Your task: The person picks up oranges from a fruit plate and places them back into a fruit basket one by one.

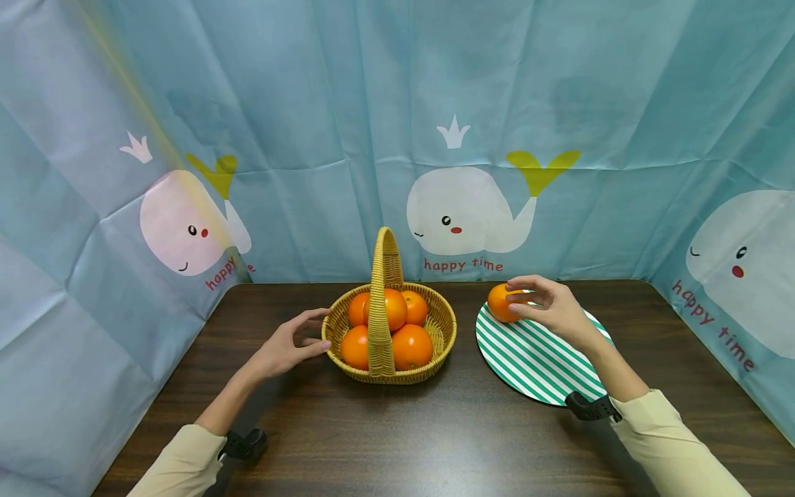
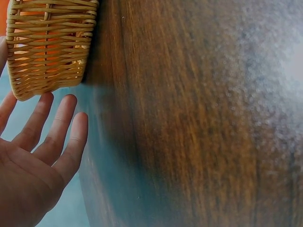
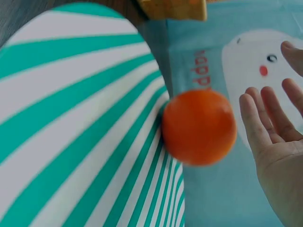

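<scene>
A yellow wicker basket point(image 1: 381, 345) with a tall arched handle stands on the table, several oranges point(image 1: 413, 346) inside it. At the basket's left rim is my left hand point(image 1: 287, 349), thumb and fingertips against the weave; in the left wrist view its fingers point(image 2: 60, 118) are spread and fairly straight. To the right, a single orange point(image 1: 503, 304) sits near the far left edge of a round green-and-white striped mat point(image 1: 540, 359). Beside that orange, my right hand point(image 1: 553, 310) hovers over the mat with spread fingers. The right wrist view shows a gap between fingers and orange point(image 3: 199, 127).
The dark wooden table point(image 1: 385, 435) extends in front of basket and mat. Behind it and along both sides hangs a light blue curtain point(image 1: 298, 138) printed with white whales. Black straps with small devices point(image 1: 590, 407) are on both wrists.
</scene>
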Tool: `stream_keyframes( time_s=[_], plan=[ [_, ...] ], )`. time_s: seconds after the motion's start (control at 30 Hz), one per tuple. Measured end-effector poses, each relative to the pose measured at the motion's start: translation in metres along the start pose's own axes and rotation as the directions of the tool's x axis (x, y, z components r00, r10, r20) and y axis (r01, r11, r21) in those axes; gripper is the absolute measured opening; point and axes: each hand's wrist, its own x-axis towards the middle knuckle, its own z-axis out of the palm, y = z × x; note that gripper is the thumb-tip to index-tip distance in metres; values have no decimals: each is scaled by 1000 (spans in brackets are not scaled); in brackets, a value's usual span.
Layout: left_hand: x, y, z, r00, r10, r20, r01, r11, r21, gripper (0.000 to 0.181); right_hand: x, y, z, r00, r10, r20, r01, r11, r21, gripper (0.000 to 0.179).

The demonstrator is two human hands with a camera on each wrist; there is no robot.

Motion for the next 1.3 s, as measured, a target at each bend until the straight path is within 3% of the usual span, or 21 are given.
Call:
stream_keyframes(
  time_s=[0.5, 0.73, 1.03, 1.3],
  plan=[
    [0, 0, 0, 1000, -7, -1, 7, 1000, -2, 63, -26, 28, -35, 994, 65, -92, -71, 996, -61, 44],
    [1, 0, 0, 1000, -1, 0, 1, 1000, 5, 63, -19, 36, -31, 987, 120, -106, -130, 988, -89, 57],
    [1, 0, 0, 1000, 16, 2, -16, 1000, 4, 62, -5, 36, -20, 958, 281, -59, -286, 954, -86, 86],
    [1, 0, -1, 1000, 8, 1, -8, 1000, 4, 62, 7, 40, -7, 951, 310, -25, -311, 947, -84, 92]
  ],
)
